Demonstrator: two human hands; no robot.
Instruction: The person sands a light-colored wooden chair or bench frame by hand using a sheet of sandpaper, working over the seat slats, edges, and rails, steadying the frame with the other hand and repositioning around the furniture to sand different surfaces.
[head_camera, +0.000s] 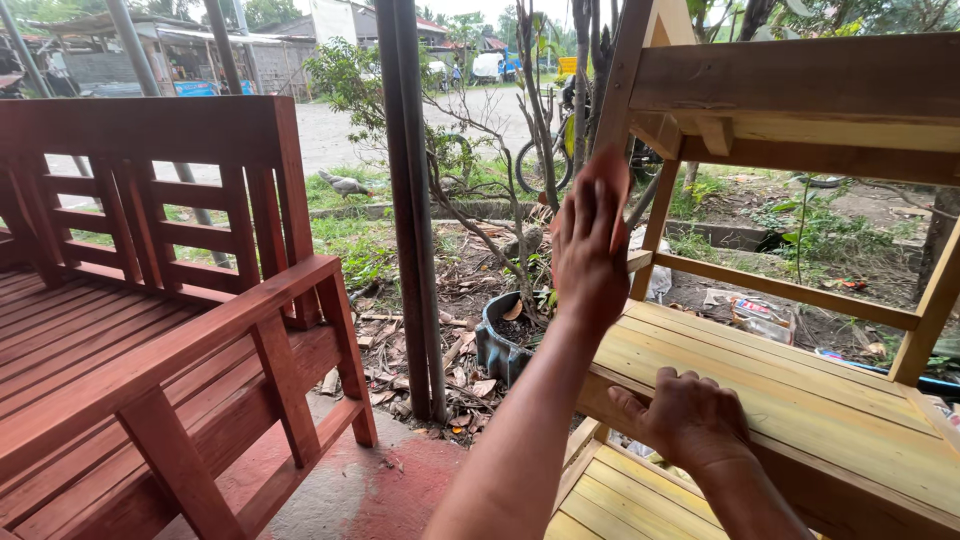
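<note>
Left hand (590, 250) is up high, fingers together and laid flat against the slanted upright post (628, 90) of the unpainted wooden shelf unit (800, 400). There is no grip here, just an open palm pressed to the wood, with a dusting of reddish colour on the fingertips. Right hand (690, 420) is low, fingers bent and resting on the front edge of the pale slatted shelf board (760, 390), knuckles up; it holds nothing, only bears on the plank. That shelf unit fills the right side of the view, raw yellow timber, with a darker top board (800, 80) above and another slatted level (620, 495) showing below the right wrist.

Over on the left stands a red-brown stained bench (150, 300), with a slatted seat and back, well apart from both hands. Between bench and shelf runs a dark metal pole (410, 200), straight up from the red concrete floor (370, 490). Behind it there is a dark tub (500, 345) among dry leaves, then thin bare stems, a bicycle wheel (545, 165) and a bird (345, 184) on the grass by the road.
</note>
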